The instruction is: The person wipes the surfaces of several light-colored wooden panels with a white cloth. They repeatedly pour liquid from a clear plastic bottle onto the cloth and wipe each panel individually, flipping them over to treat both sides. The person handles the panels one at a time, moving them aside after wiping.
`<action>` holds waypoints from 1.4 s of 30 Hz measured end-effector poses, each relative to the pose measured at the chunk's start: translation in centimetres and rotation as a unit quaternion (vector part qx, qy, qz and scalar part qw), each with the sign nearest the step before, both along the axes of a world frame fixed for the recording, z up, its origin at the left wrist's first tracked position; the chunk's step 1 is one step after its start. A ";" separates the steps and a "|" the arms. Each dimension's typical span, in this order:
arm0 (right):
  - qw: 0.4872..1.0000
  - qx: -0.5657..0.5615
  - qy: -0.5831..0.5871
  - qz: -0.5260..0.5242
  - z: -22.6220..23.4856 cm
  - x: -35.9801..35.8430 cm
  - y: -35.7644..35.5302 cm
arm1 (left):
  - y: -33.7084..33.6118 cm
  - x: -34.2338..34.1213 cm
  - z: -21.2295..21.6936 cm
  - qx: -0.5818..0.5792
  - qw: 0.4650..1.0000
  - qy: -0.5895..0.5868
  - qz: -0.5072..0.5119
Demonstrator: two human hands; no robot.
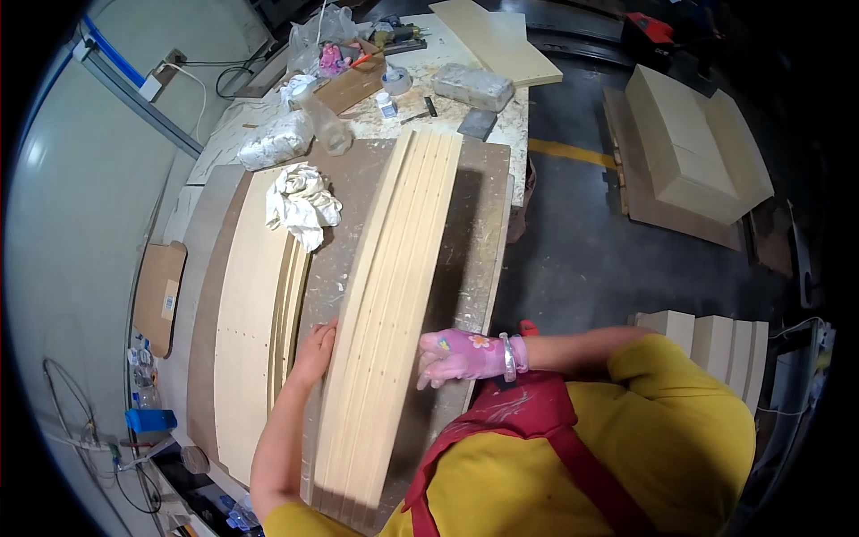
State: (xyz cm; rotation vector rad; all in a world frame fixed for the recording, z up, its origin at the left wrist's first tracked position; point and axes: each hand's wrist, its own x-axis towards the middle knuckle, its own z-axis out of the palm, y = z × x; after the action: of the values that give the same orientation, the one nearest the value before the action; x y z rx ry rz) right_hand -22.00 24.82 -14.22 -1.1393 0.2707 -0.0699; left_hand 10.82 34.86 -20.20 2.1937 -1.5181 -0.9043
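Note:
Several long, narrow pale wooden boards (385, 304) lie side by side in a bundle on the brown work board, with rows of small holes along their upper faces. At the bundle's left side is my bare left hand (315, 351), its fingers closed against the edge and partly hidden. My right hand (456, 356), in a pink flowered glove with a silvery band at the wrist, presses its curled fingers to the right edge. Between the two hands the boards are held together. Left of them rests a stack of wider curved wooden panels (246, 331), with a crumpled white cloth (302, 204) on its far end.
Toward the back of the worktable (407, 94) are a cardboard box (351, 85), a tape roll (396, 80), a small white bottle (386, 105), wrapped bundles (472, 87) and a dark flat block (478, 124). Stacked panels (693, 148) stand on the floor to the right.

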 end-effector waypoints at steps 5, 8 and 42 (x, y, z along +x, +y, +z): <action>0.997 -0.069 -0.026 0.026 0.1 4.7 -1.7 | 0.3 4.2 -3.0 0.074 0.959 0.265 0.067; 0.960 -0.274 -0.005 0.048 2.2 5.6 -3.4 | 0.0 3.0 0.1 0.115 0.929 0.338 0.096; 0.446 -0.885 -0.095 -0.091 -14.6 13.2 -57.3 | 8.2 -8.1 14.1 -0.088 0.935 -0.285 0.190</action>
State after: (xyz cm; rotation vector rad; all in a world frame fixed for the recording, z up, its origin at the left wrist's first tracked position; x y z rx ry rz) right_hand -8.85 -32.49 -28.78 -3.2218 -0.0079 -0.8521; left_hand 2.68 43.01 -6.09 2.6083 -1.2373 0.0013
